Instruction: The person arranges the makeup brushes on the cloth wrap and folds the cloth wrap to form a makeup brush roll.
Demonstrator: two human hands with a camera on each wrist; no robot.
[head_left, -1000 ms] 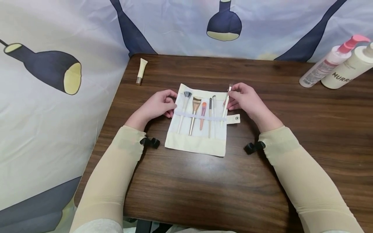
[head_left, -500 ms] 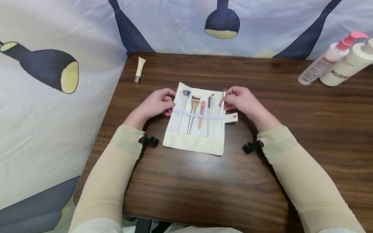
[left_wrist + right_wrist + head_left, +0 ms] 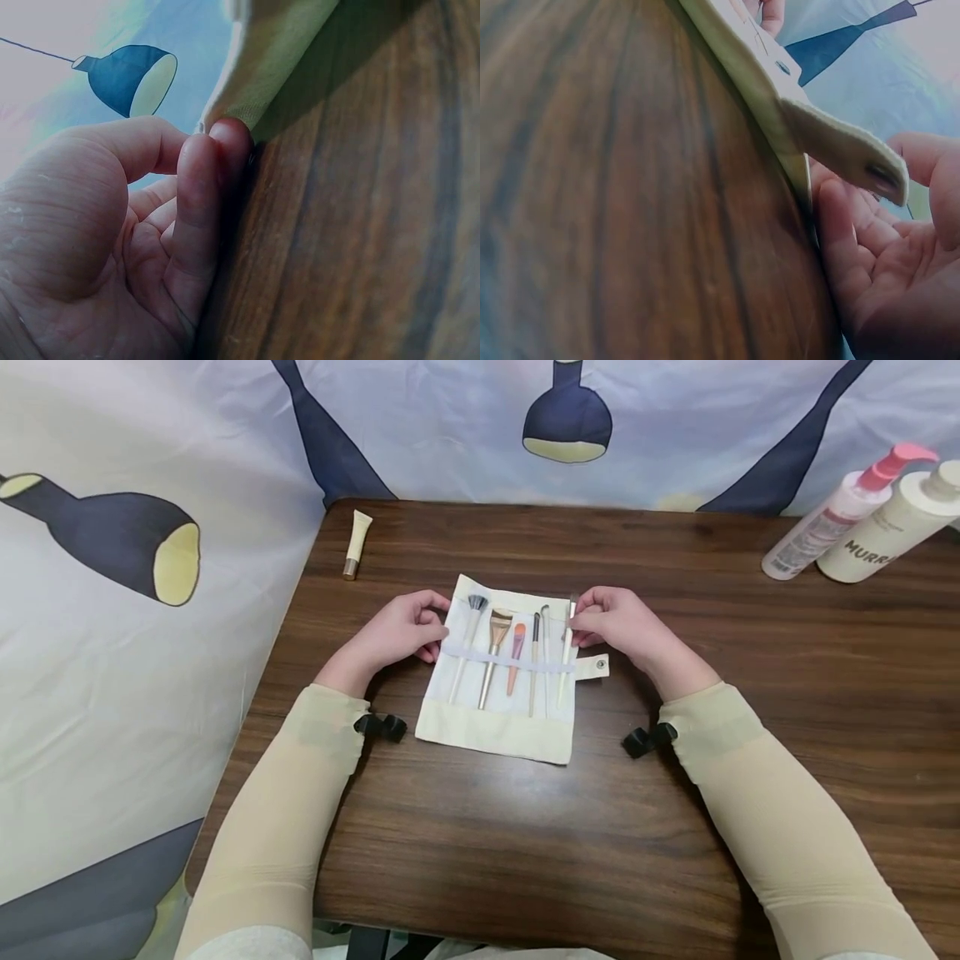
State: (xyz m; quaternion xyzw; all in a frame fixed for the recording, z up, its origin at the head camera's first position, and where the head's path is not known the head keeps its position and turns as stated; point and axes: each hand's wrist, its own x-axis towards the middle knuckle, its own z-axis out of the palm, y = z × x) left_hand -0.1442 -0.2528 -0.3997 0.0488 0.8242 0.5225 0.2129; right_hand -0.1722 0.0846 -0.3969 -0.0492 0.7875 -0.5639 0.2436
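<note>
A cream fabric brush roll (image 3: 495, 737) lies spread on the wooden table with several makeup brushes tucked under its elastic band. At its left edge is my left hand (image 3: 405, 628), whose thumb and fingers pinch the cloth, clearly so in the left wrist view. My right hand (image 3: 618, 625) is at the upper right edge and pinches the slim white makeup brush (image 3: 566, 656), the rightmost one. Its bristles stand just above the thumb. In the right wrist view the snap strap (image 3: 847, 150) sticks out and covers part of the right fingers.
A small cream tube (image 3: 357, 543) lies at the table's back left. Two bottles stand at the back right: a pink pump bottle (image 3: 821, 531) and a larger white bottle (image 3: 885, 531). Behind the table (image 3: 525, 860) hangs a curtain (image 3: 450, 435) with printed lamps.
My right hand has shifted left and slightly down, bringing the top of the white brush in over the roll's right side. My left hand keeps its grip on the left edge.
</note>
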